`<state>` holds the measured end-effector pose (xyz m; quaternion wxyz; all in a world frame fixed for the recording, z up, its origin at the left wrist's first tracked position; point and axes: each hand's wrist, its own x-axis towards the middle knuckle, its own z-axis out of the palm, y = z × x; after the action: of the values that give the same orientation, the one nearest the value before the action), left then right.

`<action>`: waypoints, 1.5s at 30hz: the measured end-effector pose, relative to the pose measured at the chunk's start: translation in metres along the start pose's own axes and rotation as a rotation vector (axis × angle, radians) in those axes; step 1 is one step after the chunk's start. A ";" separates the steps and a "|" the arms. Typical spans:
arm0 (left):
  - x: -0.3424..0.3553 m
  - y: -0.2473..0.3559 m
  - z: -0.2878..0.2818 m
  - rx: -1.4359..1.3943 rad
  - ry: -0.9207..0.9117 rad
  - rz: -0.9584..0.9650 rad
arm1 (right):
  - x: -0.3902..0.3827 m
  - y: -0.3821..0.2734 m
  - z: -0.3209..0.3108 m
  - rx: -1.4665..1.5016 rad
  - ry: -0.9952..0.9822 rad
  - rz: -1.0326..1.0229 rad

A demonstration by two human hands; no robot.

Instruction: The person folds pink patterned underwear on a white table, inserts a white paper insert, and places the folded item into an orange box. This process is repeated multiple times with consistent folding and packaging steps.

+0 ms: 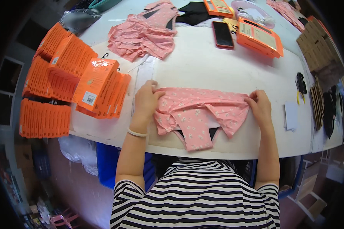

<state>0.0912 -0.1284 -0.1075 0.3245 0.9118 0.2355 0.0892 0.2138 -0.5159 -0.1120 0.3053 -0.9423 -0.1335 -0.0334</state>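
A pair of pink floral underpants (191, 114) lies spread on the white table in front of me, waistband away from me and crotch toward me. Dark lining shows at both leg openings. My left hand (147, 101) grips the waistband's left corner between thumb and fingers. At the opposite corner, my right hand (260, 107) pinches the waistband's right end. The fabric between the hands is stretched fairly straight along the top, with loose folds below.
Stacks of orange boxes (99, 87) stand at the left. Farther back lie a pile of pink underpants (141, 34), a phone (222, 34) and an orange package (259, 37). On the right are yellow-handled snips (301, 89) and white paper slips (290, 115). A blue crate (107, 164) sits below the table edge.
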 end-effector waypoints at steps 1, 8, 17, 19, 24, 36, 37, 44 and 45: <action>0.002 -0.004 -0.004 0.006 -0.035 0.026 | 0.001 -0.002 -0.003 0.008 -0.030 -0.001; -0.019 0.039 -0.073 -0.798 0.065 0.240 | -0.007 -0.013 -0.076 0.920 0.094 -0.003; -0.111 0.074 -0.220 -1.029 0.413 0.769 | -0.074 -0.020 -0.259 0.688 0.608 -0.587; -0.109 0.079 -0.223 -1.049 0.520 0.745 | -0.071 -0.031 -0.262 0.603 0.670 -0.526; -0.036 0.126 -0.130 -0.589 0.318 0.541 | -0.021 -0.033 -0.216 0.583 0.407 -0.260; 0.043 0.060 0.069 0.187 0.340 0.779 | 0.052 0.053 -0.015 0.095 0.221 -0.042; 0.043 0.066 0.069 0.263 0.412 0.936 | 0.052 0.058 -0.014 0.078 0.236 -0.058; 0.042 0.047 0.082 0.137 0.121 0.915 | 0.003 0.068 -0.057 -0.432 0.488 -0.048; 0.041 0.046 0.081 0.130 0.128 0.910 | -0.014 0.073 -0.067 -0.509 0.483 0.041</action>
<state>0.1701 -0.1844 -0.1407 0.1792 0.9335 -0.1638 0.2637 0.2216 -0.6148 -0.1008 0.0840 -0.9555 -0.0258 -0.2815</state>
